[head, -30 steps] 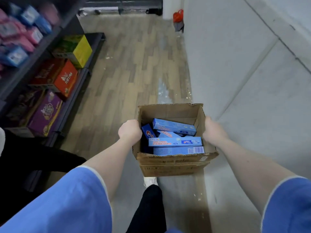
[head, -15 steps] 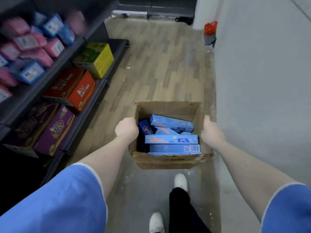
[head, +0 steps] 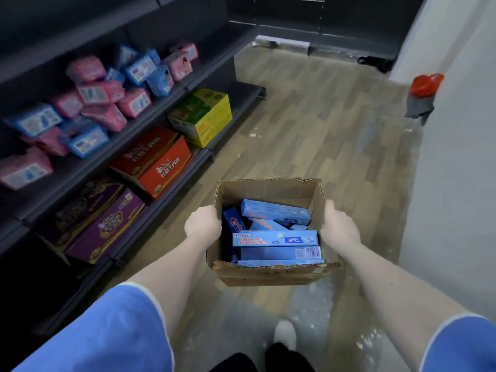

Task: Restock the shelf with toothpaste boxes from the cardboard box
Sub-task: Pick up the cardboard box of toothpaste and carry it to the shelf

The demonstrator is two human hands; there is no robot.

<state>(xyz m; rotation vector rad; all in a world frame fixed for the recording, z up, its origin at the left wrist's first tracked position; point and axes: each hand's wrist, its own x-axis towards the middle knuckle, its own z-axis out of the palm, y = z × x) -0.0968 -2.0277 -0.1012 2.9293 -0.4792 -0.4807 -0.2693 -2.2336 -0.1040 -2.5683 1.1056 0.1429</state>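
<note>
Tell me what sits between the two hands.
In the head view, the open cardboard box of blue toothpaste boxes sits between the left hand and right hand, which grip its sides.

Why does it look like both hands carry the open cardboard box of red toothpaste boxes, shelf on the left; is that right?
One detail is wrong: the toothpaste boxes are blue, not red, as the head view shows. The rest holds: the left hand and right hand hold the open cardboard box by its sides, and the shelf is on the left.
</note>
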